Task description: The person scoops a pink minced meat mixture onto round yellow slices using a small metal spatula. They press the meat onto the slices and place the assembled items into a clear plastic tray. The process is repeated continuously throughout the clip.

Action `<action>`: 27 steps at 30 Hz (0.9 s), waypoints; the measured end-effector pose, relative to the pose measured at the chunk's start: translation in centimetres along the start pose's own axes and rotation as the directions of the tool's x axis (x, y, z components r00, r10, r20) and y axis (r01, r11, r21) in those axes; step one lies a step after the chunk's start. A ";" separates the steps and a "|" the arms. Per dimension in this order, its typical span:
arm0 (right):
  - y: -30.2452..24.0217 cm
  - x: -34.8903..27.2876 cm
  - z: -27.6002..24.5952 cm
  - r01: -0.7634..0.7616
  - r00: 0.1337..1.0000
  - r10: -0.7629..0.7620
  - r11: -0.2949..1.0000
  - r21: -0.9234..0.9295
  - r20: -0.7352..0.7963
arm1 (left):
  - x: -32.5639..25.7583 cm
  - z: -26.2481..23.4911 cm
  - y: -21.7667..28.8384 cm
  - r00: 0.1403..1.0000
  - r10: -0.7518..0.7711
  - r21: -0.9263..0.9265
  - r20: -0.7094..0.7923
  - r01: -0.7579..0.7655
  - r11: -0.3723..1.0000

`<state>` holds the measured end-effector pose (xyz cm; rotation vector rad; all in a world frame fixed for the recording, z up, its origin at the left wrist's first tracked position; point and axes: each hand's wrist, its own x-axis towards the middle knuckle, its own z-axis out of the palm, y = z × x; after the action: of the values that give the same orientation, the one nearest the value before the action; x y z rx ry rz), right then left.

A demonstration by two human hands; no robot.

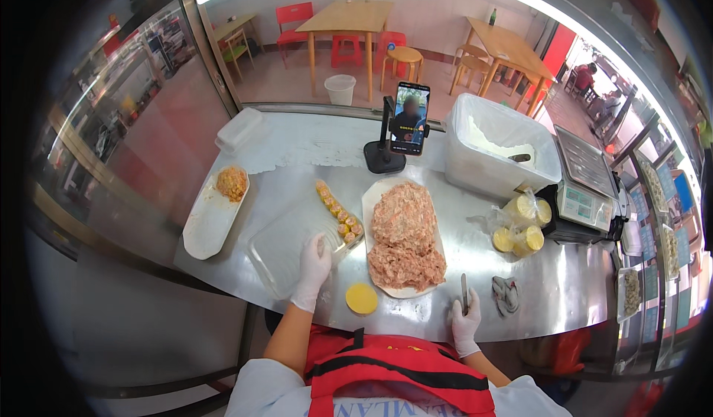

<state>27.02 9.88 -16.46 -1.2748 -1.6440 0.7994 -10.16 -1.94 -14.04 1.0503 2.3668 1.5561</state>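
My gloved left hand (pixel 315 267) is over the near side of a clear plastic tray (pixel 276 262). Its fingers are drawn together, and what they hold, if anything, is hidden. A line of small yellow-wrapped dumplings (pixel 339 213) with pink filling runs along the tray's right side. In my gloved right hand (pixel 466 323) is a narrow metal spatula (pixel 465 292), pointing away from me. Between the hands, a long white platter (pixel 367 203) carries a large mound of pink minced meat (pixel 405 231). A round stack of yellow wrappers (pixel 362 298) lies near the table's front edge.
A white platter (pixel 202 231) with an orange filling mound (pixel 232 184) lies left. A phone on a stand (pixel 385 153), a tub of white powder (pixel 490 166) and a scale (pixel 587 203) stand farther back. Bagged yellow wrappers (pixel 526 227) and a grey cloth (pixel 506 295) sit right.
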 end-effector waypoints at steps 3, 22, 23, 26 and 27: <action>1.2 -0.6 -0.2 0.109 0.983 -0.048 0.928 -0.356 0.176 | -4.3 -1.3 2.4 0.971 0.238 0.160 0.033 -0.240 0.958; -1.4 -2.1 1.3 0.242 0.970 -0.191 0.751 -0.615 0.148 | -0.5 -2.0 -1.1 0.952 0.202 0.437 0.228 -0.286 0.853; -1.3 -2.1 1.5 0.243 0.970 -0.194 0.745 -0.621 0.147 | -0.1 -1.8 -1.6 0.960 0.183 0.411 0.210 -0.257 0.875; -1.6 -1.9 1.1 0.248 0.969 -0.193 0.720 -0.648 0.157 | 0.2 -1.2 -1.7 0.975 0.113 0.374 0.193 -0.179 0.910; -1.4 -2.1 1.3 0.254 0.967 -0.209 0.718 -0.648 0.147 | 0.3 -1.3 -1.8 0.975 0.116 0.345 0.188 -0.176 0.922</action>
<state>25.50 7.54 -16.31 -1.4704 -2.1982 0.0677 -11.83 -3.17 -14.87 1.3970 2.5634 1.0388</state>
